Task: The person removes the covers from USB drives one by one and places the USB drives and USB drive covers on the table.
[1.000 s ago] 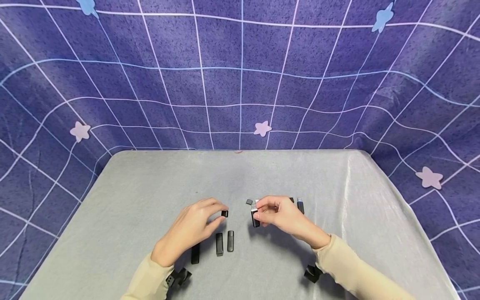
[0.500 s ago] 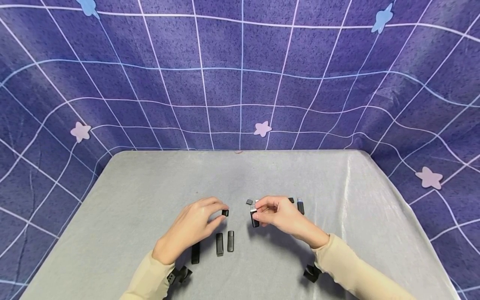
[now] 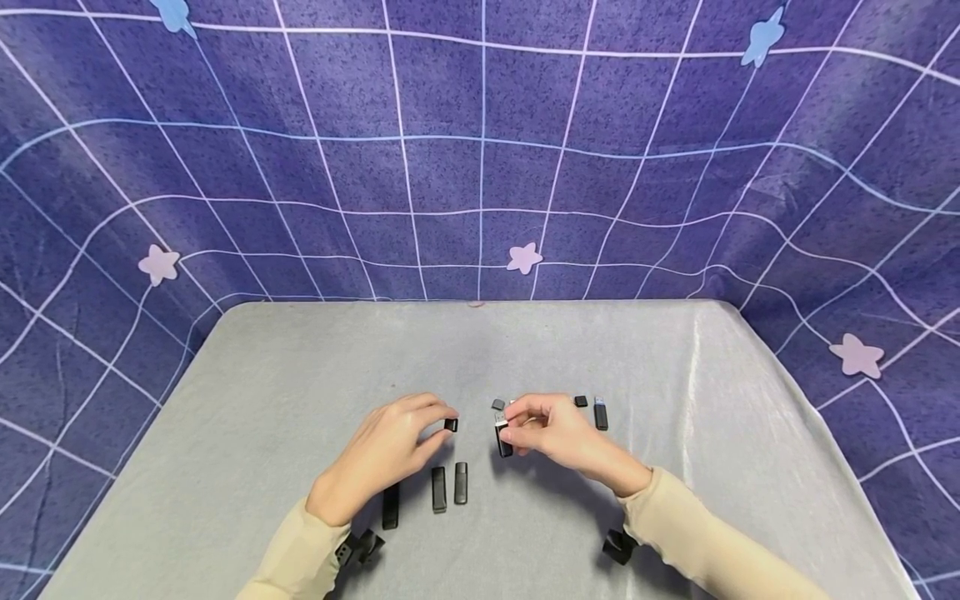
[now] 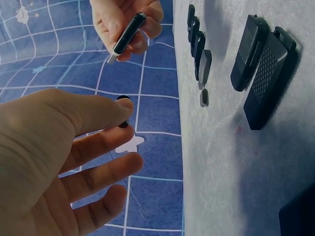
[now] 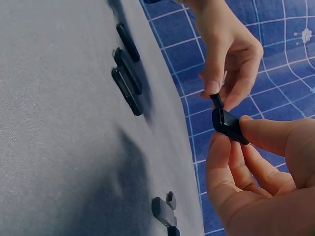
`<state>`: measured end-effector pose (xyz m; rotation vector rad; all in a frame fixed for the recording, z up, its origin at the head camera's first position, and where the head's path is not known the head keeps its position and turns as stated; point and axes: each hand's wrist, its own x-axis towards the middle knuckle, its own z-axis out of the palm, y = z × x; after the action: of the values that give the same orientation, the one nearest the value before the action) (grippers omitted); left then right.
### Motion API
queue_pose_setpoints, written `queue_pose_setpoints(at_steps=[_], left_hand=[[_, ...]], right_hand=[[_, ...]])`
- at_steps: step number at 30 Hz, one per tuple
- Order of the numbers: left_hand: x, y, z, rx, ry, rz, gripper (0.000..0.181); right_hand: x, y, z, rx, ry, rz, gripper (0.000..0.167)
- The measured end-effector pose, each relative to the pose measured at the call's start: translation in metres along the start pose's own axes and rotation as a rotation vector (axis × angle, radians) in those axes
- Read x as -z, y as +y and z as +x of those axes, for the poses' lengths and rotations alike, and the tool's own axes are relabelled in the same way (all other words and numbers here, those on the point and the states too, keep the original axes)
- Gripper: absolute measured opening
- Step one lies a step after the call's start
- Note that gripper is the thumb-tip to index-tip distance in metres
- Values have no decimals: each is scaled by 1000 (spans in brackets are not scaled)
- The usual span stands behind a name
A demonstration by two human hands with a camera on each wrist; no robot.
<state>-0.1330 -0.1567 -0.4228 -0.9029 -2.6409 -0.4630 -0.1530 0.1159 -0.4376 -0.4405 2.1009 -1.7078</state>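
Note:
My left hand (image 3: pixel 390 442) pinches a small black cap (image 3: pixel 451 425) between thumb and forefinger above the table. The cap also shows at the fingertips in the left wrist view, where the other fingers are spread. My right hand (image 3: pixel 558 433) pinches a black USB flash drive (image 3: pixel 504 440) by its body, its bare metal plug tilted toward the far side. A short gap separates cap and drive in the head view. In the right wrist view the drive (image 5: pixel 230 129) overlaps the cap (image 5: pixel 216 101), and my fingers cover part of the drive.
Two capped flash drives (image 3: pixel 438 489) lie between my arms; another black stick (image 3: pixel 391 507) is partly behind my left wrist. Beyond my right hand lie a grey cap (image 3: pixel 498 404), a black cap (image 3: pixel 581 401) and an uncapped drive with a blue plug (image 3: pixel 601 413). Grey cloth (image 3: pixel 360 342) covers the table.
My right hand has shifted slightly left with the flash drive, uncovering more of the black cap behind it. My left hand stays almost still with its cap.

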Motion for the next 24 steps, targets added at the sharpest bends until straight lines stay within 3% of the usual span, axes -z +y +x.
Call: queue_pose_setpoints(at_steps=[24], left_hand=[[-2, -1, 3, 0, -12, 5, 20]], right_hand=[[-1, 3, 6, 14, 1, 8, 26]])
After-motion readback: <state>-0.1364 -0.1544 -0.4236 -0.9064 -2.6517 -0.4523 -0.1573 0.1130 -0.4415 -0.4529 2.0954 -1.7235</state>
